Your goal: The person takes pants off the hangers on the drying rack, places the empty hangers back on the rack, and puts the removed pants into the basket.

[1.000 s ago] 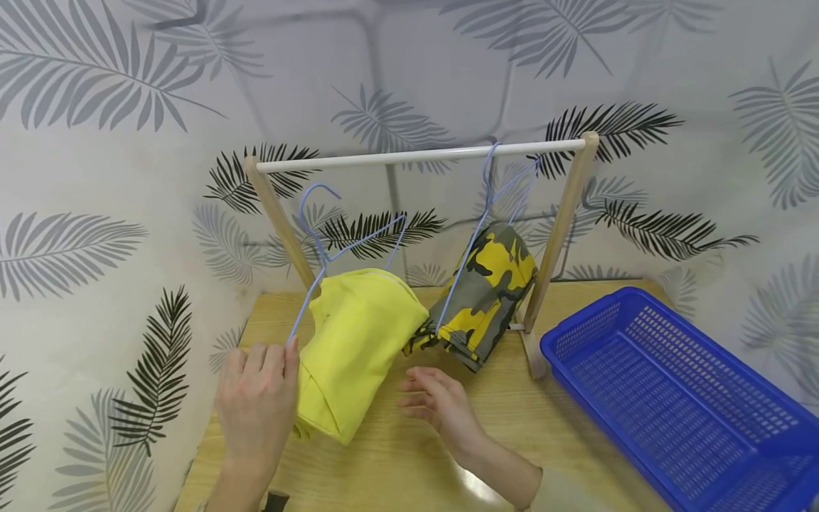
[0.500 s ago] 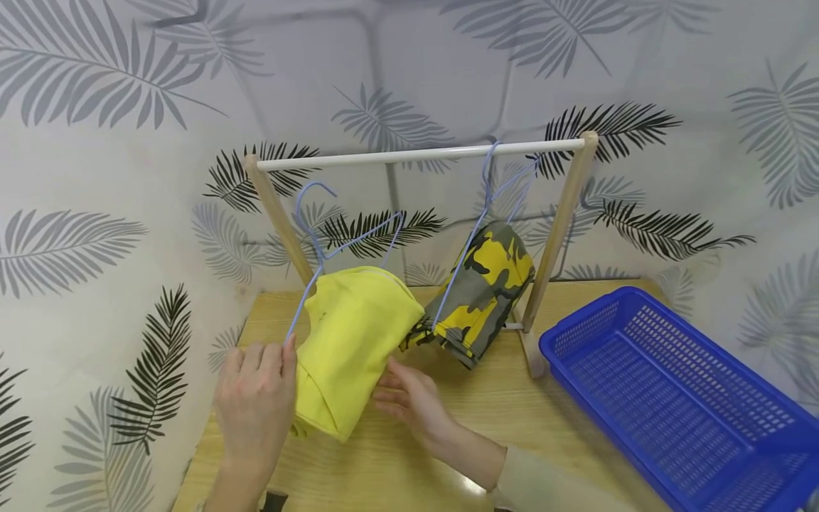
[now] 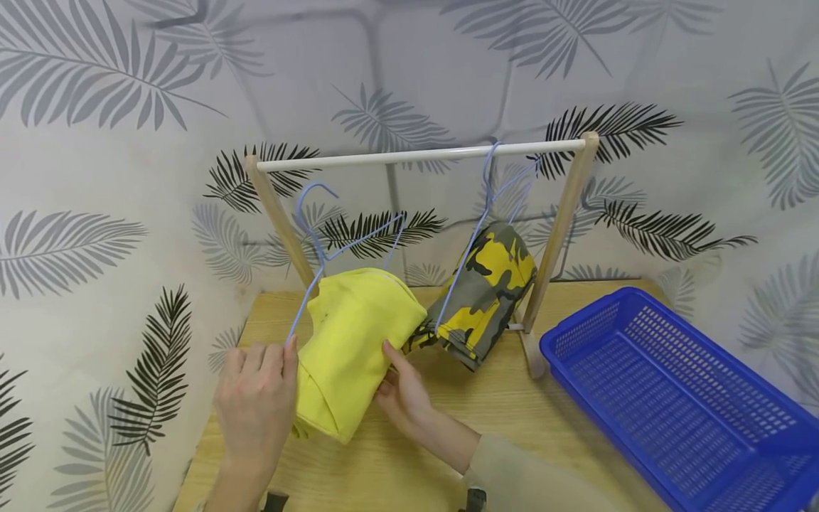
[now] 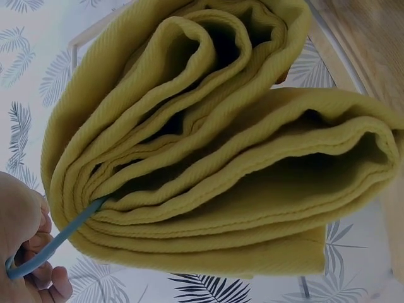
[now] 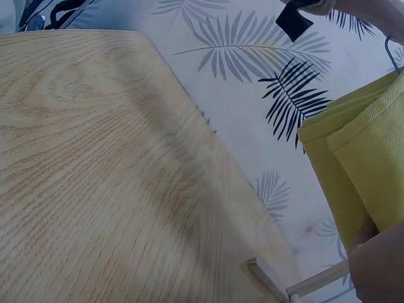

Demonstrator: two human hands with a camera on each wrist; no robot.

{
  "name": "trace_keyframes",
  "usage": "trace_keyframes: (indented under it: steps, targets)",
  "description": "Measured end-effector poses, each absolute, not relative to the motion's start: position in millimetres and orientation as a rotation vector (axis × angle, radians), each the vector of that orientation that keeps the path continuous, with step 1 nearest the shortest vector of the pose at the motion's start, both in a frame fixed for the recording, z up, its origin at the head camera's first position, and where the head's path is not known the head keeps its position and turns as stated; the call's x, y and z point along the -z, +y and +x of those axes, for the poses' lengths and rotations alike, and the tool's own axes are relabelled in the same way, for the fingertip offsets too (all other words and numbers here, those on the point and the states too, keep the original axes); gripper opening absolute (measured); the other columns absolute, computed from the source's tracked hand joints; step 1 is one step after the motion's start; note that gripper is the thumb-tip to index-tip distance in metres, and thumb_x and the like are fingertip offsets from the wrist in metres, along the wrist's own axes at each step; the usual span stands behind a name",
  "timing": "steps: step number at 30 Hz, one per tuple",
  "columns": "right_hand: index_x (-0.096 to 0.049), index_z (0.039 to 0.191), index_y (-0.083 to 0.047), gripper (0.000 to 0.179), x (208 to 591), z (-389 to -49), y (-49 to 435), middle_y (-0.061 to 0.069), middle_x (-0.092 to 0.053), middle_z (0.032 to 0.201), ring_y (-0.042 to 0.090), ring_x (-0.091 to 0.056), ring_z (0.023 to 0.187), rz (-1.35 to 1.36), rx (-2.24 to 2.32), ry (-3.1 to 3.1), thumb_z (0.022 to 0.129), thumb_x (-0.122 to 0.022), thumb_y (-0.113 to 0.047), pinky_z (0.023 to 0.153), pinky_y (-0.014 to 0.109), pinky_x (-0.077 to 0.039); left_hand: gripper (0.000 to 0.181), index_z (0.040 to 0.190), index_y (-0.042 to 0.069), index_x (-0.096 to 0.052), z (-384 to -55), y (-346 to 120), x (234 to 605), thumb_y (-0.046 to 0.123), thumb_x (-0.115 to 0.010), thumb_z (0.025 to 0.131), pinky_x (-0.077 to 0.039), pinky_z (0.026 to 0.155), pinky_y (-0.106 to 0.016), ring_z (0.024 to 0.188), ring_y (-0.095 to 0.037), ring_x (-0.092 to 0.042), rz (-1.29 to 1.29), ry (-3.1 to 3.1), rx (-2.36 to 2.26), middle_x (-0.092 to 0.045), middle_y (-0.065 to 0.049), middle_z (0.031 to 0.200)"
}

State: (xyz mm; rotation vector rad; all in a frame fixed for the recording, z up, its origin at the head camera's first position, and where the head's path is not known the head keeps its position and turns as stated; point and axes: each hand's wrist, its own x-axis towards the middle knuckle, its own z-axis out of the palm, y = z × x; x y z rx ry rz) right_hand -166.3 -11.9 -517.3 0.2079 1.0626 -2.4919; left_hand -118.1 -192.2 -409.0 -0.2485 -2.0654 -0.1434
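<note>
My left hand grips the lower left corner of a blue wire hanger. Over the hanger's bottom hangs a folded yellow garment; its stacked layers show end-on in the left wrist view, with the hanger wire running into the fold. My right hand pinches the garment's right side, thumb on the front and fingers partly hidden behind it. The hanger's hook stands off the rack, below the white rail. To the right, a folded camouflage garment in yellow and grey hangs from the rail on another blue hanger.
The small rack has wooden side posts and stands at the back of a wooden table. A blue perforated basket sits at the right. Behind is a pale backdrop with leaf prints.
My right hand has moved left from beside the yellow garment and taken hold of its right side. My left hand still grips the hanger in nearly the same place.
</note>
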Motion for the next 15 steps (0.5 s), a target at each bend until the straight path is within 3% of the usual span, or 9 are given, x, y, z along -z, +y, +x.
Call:
trace_keyframes:
  steps: [6, 15]
  targets:
    - [-0.039, 0.149, -0.017, 0.06, 520, -175, -20, -0.004, -0.055, 0.137, 0.012, -0.055, 0.129, 0.191, 2.547, 0.971, 0.102, -0.063, -0.045, 0.121, 0.035, -0.041, 0.057, 0.064, -0.003, -0.054, -118, -191, 409, 0.024, -0.046, 0.114, -0.032, 0.054, -0.035, 0.057, -0.029, -0.037, -0.248, -2.064, 0.148, -0.059, -0.018, 0.059]
    - [-0.048, 0.137, -0.021, 0.046, 516, -182, -31, -0.013, -0.068, 0.123, 0.005, -0.066, 0.116, 0.205, 2.642, 0.921, 0.1, -0.068, -0.04, 0.11, 0.027, -0.048, 0.057, 0.065, -0.003, -0.054, -119, -190, 408, 0.024, -0.046, 0.114, -0.032, 0.054, -0.035, 0.056, -0.028, -0.037, -0.257, -2.059, 0.144, -0.059, -0.018, 0.059]
